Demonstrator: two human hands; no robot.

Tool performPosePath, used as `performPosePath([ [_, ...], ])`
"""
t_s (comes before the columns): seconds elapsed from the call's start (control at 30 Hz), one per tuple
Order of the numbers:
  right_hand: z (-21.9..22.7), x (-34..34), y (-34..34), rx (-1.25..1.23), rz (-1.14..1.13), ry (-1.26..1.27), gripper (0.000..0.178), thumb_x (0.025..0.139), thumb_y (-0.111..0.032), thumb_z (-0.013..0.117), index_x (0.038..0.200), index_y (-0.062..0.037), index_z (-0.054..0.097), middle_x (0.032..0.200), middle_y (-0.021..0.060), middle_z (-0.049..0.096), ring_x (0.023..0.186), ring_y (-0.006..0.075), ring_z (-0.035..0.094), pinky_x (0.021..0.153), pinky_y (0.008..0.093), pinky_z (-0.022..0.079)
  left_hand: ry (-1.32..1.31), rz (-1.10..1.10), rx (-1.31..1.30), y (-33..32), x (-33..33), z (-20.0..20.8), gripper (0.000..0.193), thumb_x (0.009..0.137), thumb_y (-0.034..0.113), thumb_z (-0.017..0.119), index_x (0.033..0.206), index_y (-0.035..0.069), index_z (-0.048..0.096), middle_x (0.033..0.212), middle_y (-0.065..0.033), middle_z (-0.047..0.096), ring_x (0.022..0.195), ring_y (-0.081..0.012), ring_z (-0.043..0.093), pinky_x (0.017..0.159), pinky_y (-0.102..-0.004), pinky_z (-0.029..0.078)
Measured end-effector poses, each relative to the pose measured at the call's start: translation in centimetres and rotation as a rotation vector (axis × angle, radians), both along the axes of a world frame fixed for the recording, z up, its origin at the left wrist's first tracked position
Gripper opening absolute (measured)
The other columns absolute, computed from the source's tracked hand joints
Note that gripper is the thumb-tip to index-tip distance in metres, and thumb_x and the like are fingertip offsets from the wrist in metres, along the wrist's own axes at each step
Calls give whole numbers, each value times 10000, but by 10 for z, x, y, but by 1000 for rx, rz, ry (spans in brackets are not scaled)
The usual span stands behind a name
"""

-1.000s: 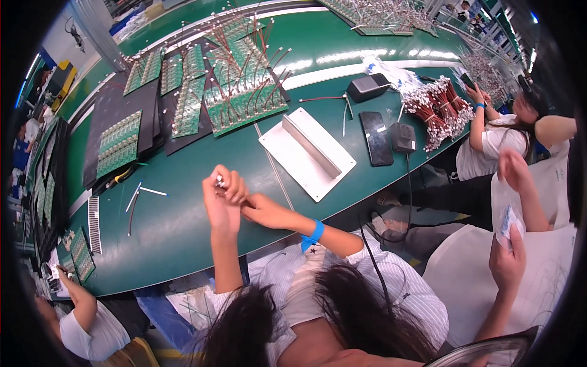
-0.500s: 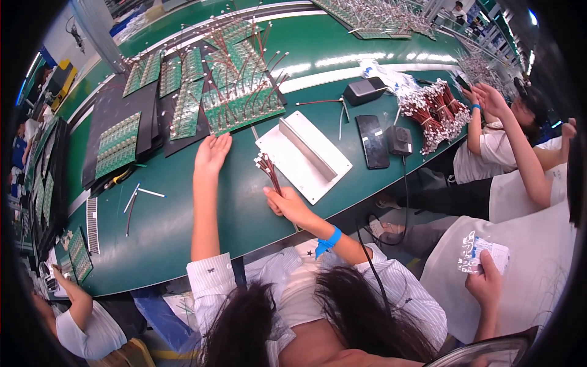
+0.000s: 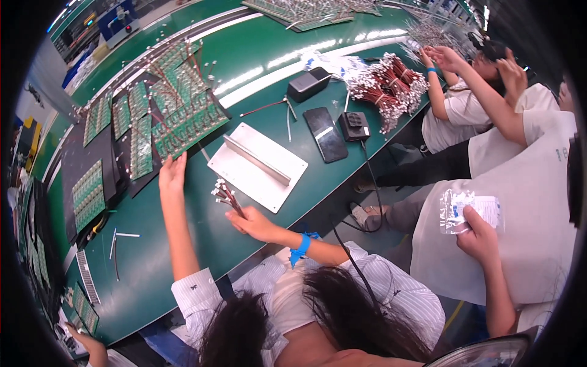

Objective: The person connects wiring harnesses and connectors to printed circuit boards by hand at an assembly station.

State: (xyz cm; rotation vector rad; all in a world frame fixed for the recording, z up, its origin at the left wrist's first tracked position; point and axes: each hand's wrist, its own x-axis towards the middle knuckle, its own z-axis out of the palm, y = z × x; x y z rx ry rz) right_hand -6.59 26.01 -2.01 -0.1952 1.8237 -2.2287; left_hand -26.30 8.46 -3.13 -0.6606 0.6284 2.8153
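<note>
My right hand (image 3: 254, 224) is closed around a small bundle of dark red wires (image 3: 227, 197) with white connectors, held above the green table. My left hand (image 3: 172, 174) is stretched out with its fingers extended, at the near edge of a green circuit board panel (image 3: 191, 125). Whether the fingertips touch or slip under that edge is hard to make out. Wires with white ends stand up from the panel. Just beyond my right hand lies a white plate (image 3: 247, 186) with a raised metal bar (image 3: 257, 160) along it.
More circuit board panels (image 3: 88, 194) lie on dark sheets at the left. A phone (image 3: 325, 134), a black box (image 3: 307, 84), a corded black device (image 3: 354, 126) and a large pile of red wires (image 3: 391, 88) are to the right. Another person's hand (image 3: 477, 235) holds a clear packet.
The whole view has shifted, so the table's things appear farther left. My left hand's fingers have come closer to the panel's edge. My right hand still holds the wires.
</note>
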Motion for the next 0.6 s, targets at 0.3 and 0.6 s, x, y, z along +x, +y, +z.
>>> performPosePath([
  [0.3, 0, 2, -3, 4, 43, 6, 406, 890, -298, 404, 556, -68, 382, 484, -21, 350, 460, 67, 326, 445, 232, 278, 50, 181, 16, -6, 14, 9, 165, 859, 60, 438, 950, -76, 421, 977, -187, 481, 969, -278, 458, 947, -454, 371],
  [0.6, 1, 4, 25, -15, -39, -39, 416, 893, -317, 391, 544, -91, 386, 482, -29, 365, 459, 63, 340, 452, 213, 293, 230, 41, 165, 8, 50, 41, 225, 847, 47, 458, 1030, -80, 426, 1064, -171, 471, 1046, -256, 431, 988, -391, 335],
])
